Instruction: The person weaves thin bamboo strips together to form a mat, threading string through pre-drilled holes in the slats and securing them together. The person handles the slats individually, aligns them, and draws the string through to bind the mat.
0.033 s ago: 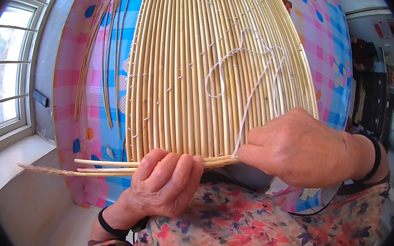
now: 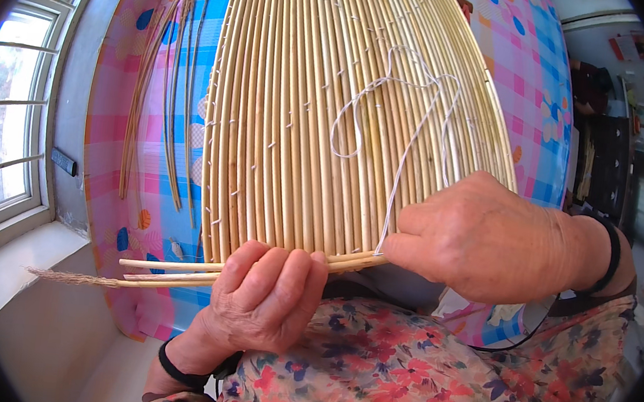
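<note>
A mat of pale, straight plant stalks (image 2: 296,152) lies before me, sewn across with rows of small white stitches. At its near edge my left hand (image 2: 266,296) is closed around a few loose stalks (image 2: 168,267); their ends stick out to the left, one with a brown feathery tip (image 2: 74,279). My right hand (image 2: 481,236) is closed in a pinch at the same edge, near where white thread (image 2: 389,200) meets the stalks. The thread rises from there and lies in loose loops over the mat. What the right fingers hold is hidden, so I cannot tell whether it is stalk, thread or needle.
Under the mat a pink and blue checked cloth (image 2: 544,145) covers the work surface. Several thin stalks (image 2: 169,101) with brown tops lie on it at the left. Beyond them are a sill (image 2: 29,266) and a barred window (image 2: 10,101). Dark furniture (image 2: 608,166) stands at the far right.
</note>
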{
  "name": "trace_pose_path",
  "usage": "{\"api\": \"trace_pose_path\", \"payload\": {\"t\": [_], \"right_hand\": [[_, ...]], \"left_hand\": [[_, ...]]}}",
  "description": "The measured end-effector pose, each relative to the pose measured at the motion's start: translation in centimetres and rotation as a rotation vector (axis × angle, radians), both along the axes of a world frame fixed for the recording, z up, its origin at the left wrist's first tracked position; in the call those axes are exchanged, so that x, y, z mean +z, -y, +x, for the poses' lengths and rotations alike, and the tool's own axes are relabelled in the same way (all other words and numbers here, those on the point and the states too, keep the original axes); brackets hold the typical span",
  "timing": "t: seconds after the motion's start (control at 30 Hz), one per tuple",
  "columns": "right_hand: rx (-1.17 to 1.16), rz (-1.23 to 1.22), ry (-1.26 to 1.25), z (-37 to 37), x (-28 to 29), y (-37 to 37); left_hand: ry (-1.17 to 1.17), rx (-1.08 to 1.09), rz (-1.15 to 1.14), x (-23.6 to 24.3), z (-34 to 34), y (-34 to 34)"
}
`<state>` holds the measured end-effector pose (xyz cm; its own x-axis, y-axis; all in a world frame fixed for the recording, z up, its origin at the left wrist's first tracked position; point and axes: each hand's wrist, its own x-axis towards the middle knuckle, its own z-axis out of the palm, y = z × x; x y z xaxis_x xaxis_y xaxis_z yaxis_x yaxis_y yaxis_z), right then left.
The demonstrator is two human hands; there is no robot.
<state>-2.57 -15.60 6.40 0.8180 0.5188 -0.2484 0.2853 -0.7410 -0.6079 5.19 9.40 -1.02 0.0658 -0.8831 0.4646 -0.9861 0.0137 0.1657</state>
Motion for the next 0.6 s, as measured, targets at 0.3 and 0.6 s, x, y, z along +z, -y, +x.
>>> {"api": "trace_pose_path", "payload": {"t": [0.3,0.6], "right_hand": [[0.007,-0.128,0.042,-1.0,0.1,0.3],[0.036,-0.204,0.242,-1.7,-0.1,0.4]], "left_hand": [[0.068,0.036,-0.021,-0.5,-0.4,0.3],[0.105,0.062,-0.043,-1.0,-0.3,0.2]]}}
